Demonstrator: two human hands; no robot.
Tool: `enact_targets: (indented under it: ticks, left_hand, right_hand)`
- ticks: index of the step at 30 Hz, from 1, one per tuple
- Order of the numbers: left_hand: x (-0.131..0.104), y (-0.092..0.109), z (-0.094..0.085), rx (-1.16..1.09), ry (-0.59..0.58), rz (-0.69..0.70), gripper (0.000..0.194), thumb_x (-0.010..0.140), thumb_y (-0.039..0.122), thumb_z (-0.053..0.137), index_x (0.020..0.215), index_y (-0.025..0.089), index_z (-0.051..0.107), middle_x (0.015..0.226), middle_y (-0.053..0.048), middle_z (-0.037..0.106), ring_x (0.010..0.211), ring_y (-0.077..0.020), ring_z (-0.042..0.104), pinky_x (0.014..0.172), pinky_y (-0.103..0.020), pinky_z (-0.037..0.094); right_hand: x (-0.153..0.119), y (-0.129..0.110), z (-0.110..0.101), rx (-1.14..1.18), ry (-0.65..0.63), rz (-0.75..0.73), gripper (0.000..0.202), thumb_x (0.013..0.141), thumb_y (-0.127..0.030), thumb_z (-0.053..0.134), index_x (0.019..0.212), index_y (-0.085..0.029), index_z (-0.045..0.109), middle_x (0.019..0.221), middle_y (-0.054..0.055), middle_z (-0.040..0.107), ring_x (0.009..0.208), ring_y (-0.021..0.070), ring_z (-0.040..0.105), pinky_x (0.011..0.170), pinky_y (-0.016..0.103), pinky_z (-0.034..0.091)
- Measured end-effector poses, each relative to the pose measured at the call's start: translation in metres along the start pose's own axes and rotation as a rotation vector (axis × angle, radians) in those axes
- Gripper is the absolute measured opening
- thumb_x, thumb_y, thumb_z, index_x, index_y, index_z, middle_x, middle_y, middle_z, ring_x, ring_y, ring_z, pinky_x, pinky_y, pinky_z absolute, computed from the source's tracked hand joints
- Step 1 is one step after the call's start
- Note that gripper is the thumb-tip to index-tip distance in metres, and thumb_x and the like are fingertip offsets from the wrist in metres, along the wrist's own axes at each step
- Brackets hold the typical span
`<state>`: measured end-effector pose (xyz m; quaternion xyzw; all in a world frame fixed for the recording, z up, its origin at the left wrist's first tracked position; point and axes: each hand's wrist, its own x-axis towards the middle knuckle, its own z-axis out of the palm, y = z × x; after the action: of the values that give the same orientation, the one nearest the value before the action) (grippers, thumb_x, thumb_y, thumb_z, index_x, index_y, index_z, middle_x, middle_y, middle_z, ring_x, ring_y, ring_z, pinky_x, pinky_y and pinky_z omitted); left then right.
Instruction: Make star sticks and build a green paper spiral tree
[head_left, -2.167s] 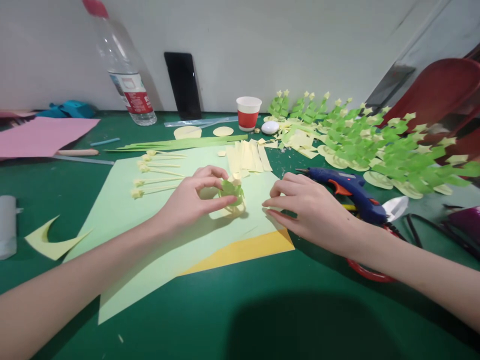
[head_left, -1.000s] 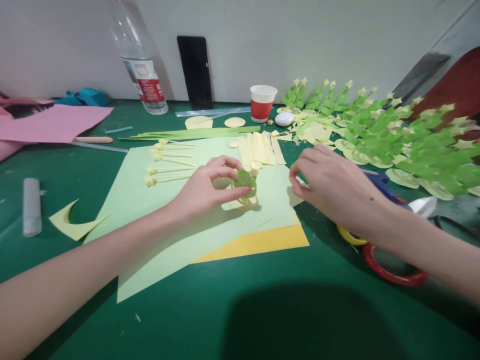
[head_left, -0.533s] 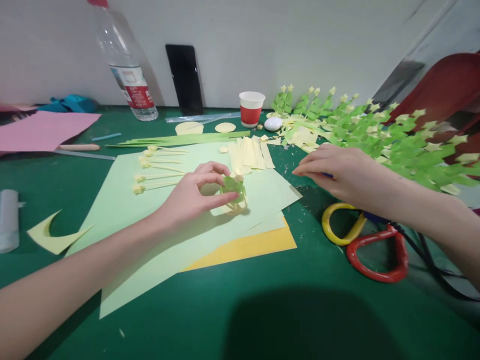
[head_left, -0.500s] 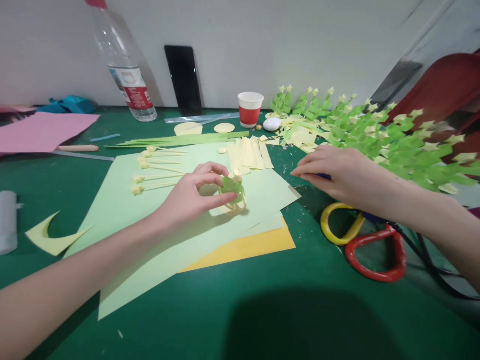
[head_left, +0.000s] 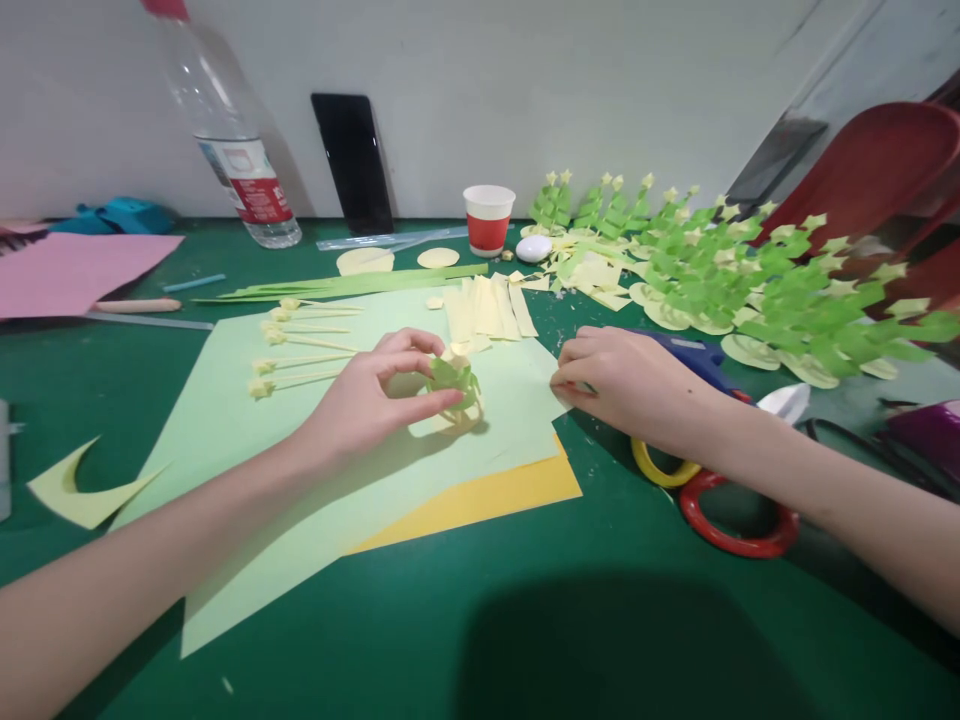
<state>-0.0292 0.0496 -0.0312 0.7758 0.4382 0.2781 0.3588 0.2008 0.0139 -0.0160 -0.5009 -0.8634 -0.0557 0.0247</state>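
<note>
My left hand point(head_left: 382, 395) pinches a small green paper plant point(head_left: 452, 375) with a pale yellow top between thumb and fingers. The plant stands over a pale yellow round base point(head_left: 461, 418) on a light green sheet point(head_left: 315, 440). At the sheet's right corner is my right hand point(head_left: 622, 380), its fingers curled and pressed together; whatever they may hold is hidden. Just behind it lies a blue glue gun point(head_left: 694, 358), partly covered by the hand. Scissors with yellow point(head_left: 660, 470) and red point(head_left: 739, 540) handles lie under the right wrist.
Several finished paper plants point(head_left: 810, 290) crowd the right side. Yellow strips point(head_left: 484, 308) and star-topped stems point(head_left: 300, 340) lie on the sheet. Behind stand a paper cup point(head_left: 489, 220), a phone point(head_left: 354, 165) and a bottle point(head_left: 244, 180). A black cable point(head_left: 847, 440) runs at right.
My right hand has moved left to the sheet's corner, and more of the blue glue gun shows behind it. The left hand keeps its pinch on the plant. The view has shifted slightly right.
</note>
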Motion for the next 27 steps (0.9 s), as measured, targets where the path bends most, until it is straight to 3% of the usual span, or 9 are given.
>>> enact_targets:
  ticks: [4, 8, 13, 15, 20, 27]
  left_hand:
    - [0.0, 0.0, 0.0, -0.003, 0.002, 0.002, 0.018, 0.069, 0.041, 0.063, 0.066, 0.023, 0.063, 0.101, -0.001, 0.054, 0.087, -0.0226, 0.055, 0.089, -0.044, 0.039]
    - [0.0, 0.001, 0.0, -0.004, -0.003, -0.02, 0.019, 0.068, 0.042, 0.063, 0.066, 0.023, 0.064, 0.101, -0.001, 0.054, 0.084, -0.0224, 0.055, 0.088, -0.045, 0.04]
    - [-0.001, 0.004, 0.0, 0.015, 0.005, -0.029, 0.02, 0.067, 0.043, 0.063, 0.065, 0.023, 0.064, 0.101, -0.001, 0.055, 0.083, -0.0221, 0.055, 0.088, -0.044, 0.04]
    - [-0.001, 0.005, 0.0, 0.019, -0.002, -0.029, 0.021, 0.067, 0.043, 0.063, 0.065, 0.023, 0.064, 0.101, -0.001, 0.055, 0.084, -0.0222, 0.055, 0.088, -0.044, 0.041]
    - [-0.002, 0.007, -0.002, 0.03, 0.0, -0.034, 0.023, 0.068, 0.045, 0.062, 0.061, 0.023, 0.062, 0.102, -0.001, 0.056, 0.085, -0.024, 0.055, 0.087, -0.044, 0.042]
    - [-0.002, 0.008, -0.001, 0.029, 0.012, -0.045, 0.023, 0.068, 0.047, 0.063, 0.063, 0.024, 0.064, 0.103, -0.001, 0.056, 0.085, -0.0244, 0.056, 0.088, -0.044, 0.042]
  right_hand:
    - [0.001, -0.002, -0.001, 0.0, 0.042, 0.036, 0.025, 0.076, -0.007, 0.043, 0.055, -0.015, 0.056, 0.062, 0.006, 0.057, 0.065, 0.0173, 0.048, 0.058, 0.029, 0.034]
    - [-0.001, 0.002, -0.012, 0.093, 0.137, 0.145, 0.014, 0.078, -0.015, 0.046, 0.068, -0.016, 0.055, 0.069, 0.005, 0.059, 0.062, 0.0142, 0.05, 0.055, 0.026, 0.037]
    - [0.001, 0.008, -0.034, 0.751, 0.147, 0.581, 0.013, 0.076, -0.013, 0.047, 0.065, -0.018, 0.048, 0.062, 0.001, 0.055, 0.049, 0.0086, 0.043, 0.048, 0.023, 0.036]
    - [0.002, 0.01, -0.037, 0.93, 0.107, 0.654, 0.016, 0.079, -0.011, 0.04, 0.065, -0.019, 0.041, 0.056, 0.0, 0.051, 0.044, 0.0075, 0.037, 0.042, 0.022, 0.031]
    - [0.002, 0.018, -0.033, 1.094, 0.015, 0.636, 0.019, 0.084, -0.022, 0.032, 0.065, -0.022, 0.027, 0.046, -0.003, 0.041, 0.039, 0.0087, 0.027, 0.037, 0.023, 0.021]
    - [-0.001, 0.021, -0.034, 1.065, -0.01, 0.574, 0.022, 0.086, -0.029, 0.03, 0.066, -0.023, 0.024, 0.047, -0.005, 0.04, 0.039, 0.0088, 0.027, 0.038, 0.022, 0.023]
